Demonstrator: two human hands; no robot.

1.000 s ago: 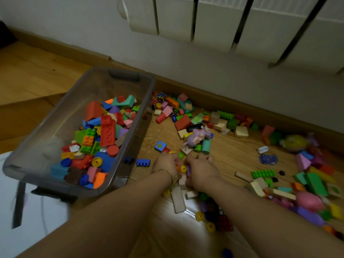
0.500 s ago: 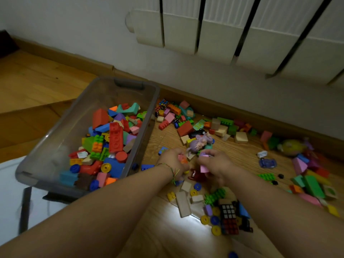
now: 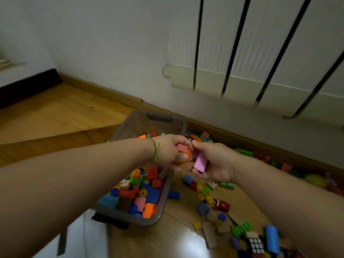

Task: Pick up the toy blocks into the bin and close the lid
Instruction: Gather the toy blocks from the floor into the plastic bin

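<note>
Inside the grey bin lie mixed coloured toy blocks.

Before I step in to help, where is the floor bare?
Bare: the floor left of the bin, up to the skirting board, and a glossy strip in front of the bin's near end. Crowded: right of the bin, blocks reach the wall.

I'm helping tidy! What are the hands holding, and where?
Left hand wraps an orange block and small pink block; right hand cradles a long pink block from underneath.
</note>
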